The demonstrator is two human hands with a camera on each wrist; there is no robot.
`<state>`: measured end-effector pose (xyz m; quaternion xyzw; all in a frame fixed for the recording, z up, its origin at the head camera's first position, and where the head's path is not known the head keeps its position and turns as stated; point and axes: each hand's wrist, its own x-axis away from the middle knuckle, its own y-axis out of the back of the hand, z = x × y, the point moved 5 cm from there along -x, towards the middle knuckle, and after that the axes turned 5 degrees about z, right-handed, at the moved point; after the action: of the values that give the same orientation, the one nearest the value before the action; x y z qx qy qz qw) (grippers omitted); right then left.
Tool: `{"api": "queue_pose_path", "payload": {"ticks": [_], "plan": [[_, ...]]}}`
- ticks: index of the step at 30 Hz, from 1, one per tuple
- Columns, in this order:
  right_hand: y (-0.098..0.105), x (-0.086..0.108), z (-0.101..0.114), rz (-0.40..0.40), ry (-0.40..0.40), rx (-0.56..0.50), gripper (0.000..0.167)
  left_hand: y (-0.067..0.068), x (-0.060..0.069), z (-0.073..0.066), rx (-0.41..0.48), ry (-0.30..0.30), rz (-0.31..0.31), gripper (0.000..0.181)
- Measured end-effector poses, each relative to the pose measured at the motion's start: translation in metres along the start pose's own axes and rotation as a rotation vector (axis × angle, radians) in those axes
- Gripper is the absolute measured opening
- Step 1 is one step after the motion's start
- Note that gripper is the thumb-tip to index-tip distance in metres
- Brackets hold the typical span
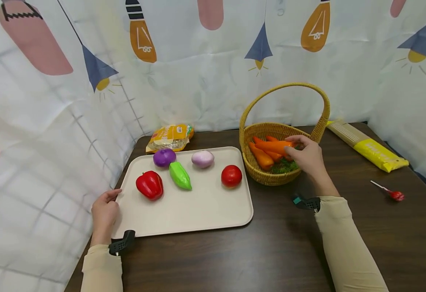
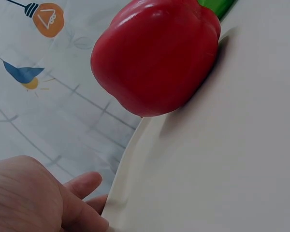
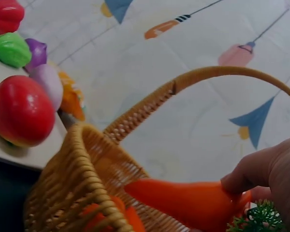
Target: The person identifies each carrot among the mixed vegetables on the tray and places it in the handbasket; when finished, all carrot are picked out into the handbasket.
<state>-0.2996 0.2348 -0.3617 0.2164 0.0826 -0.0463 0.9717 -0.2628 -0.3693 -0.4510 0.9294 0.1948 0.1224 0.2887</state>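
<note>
My right hand (image 1: pixel 309 156) pinches an orange carrot (image 1: pixel 273 147) by its thick, leafy end, over the wicker basket (image 1: pixel 267 178). The right wrist view shows the held carrot (image 3: pixel 183 198) with its tip pointing left and green leaves (image 3: pixel 258 217) below the fingers. More carrots (image 1: pixel 262 158) lie in the basket. At the left rim of the cream tray (image 1: pixel 198 215), my left hand (image 1: pixel 105 211) holds the edge with thumb and fingers. Nearest to it on the tray is a red bell pepper (image 1: pixel 149 185), large in the left wrist view.
Also on the tray are a green pepper-like vegetable (image 1: pixel 180 175), a purple round vegetable (image 1: pixel 164 157), a pale purple onion-like one (image 1: pixel 203 159) and a tomato (image 1: pixel 231 176). An orange-yellow packet (image 1: pixel 171 137) lies behind. Rightward are a yellow noodle pack (image 1: pixel 370 146) and a lollipop (image 1: pixel 395 195).
</note>
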Motion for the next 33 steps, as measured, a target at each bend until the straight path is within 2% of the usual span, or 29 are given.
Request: {"api": "queue_pose_path", "payload": {"ticks": [4,8,12,18,24,33], "plan": [[-0.015,-0.002,-0.003,0.004,-0.007,-0.097,0.04,0.0,0.001,0.001,0.001,0.003,0.013,0.057],[-0.027,-0.003,-0.005,0.022,-0.023,-0.137,0.045,-0.001,0.002,0.002,0.003,0.004,0.014,0.058],[-0.038,-0.003,-0.009,0.049,-0.042,-0.081,0.046,-0.001,0.003,0.002,0.006,-0.015,0.004,0.057],[-0.05,-0.003,-0.009,0.101,-0.037,0.042,0.049,0.002,0.003,0.003,0.013,-0.007,0.002,0.058],[-0.048,-0.004,-0.005,0.133,-0.003,0.038,0.048,0.003,0.003,0.003,0.012,-0.007,0.0,0.058],[-0.031,-0.001,0.001,0.08,-0.004,0.01,0.043,0.002,0.003,-0.003,-0.011,-0.026,0.001,0.056]]}}
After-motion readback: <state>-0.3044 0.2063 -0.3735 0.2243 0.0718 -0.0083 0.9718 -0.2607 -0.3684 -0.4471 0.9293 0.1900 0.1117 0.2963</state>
